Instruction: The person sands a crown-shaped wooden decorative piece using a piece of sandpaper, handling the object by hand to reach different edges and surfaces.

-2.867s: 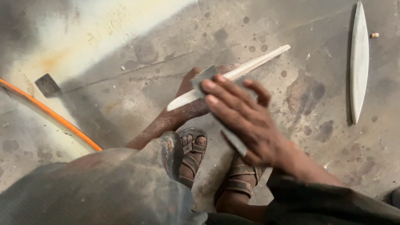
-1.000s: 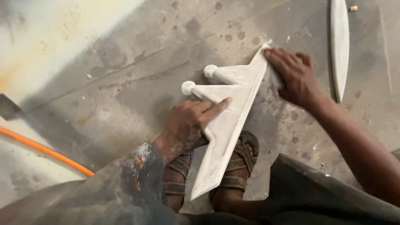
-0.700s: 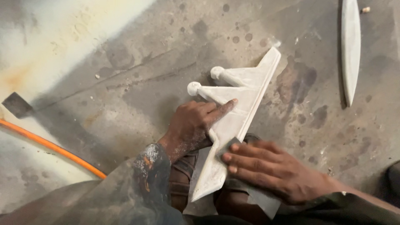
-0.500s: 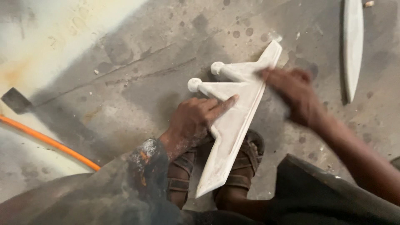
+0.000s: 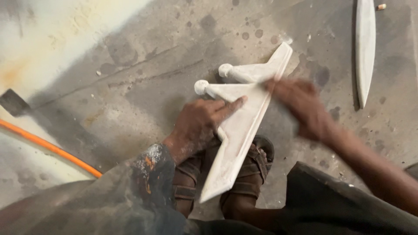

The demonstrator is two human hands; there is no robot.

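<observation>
A white carved piece (image 5: 241, 135), a long tapered bar with two knob-ended arms, lies slanted across my sandalled feet (image 5: 257, 167) above the concrete floor. My left hand (image 5: 202, 122) presses down on its middle, index finger stretched along the bar. My right hand (image 5: 300, 109) is motion-blurred and lies on the bar's upper part near the arms. Earlier frames show a grey abrasive sheet under its palm; here the sheet is hidden by the blur.
A second white pointed slat (image 5: 365, 48) lies on the floor at the upper right, with a small stub (image 5: 381, 6) beside its top. An orange hose (image 5: 48, 148) curves along the left, near a dark flat blade (image 5: 13, 102). The floor is stained and dusty.
My right hand has swept up and down the white piece, from its lower end back to the upper part. My left hand stays pressed on it. Earlier the piece was turned edge-on.
</observation>
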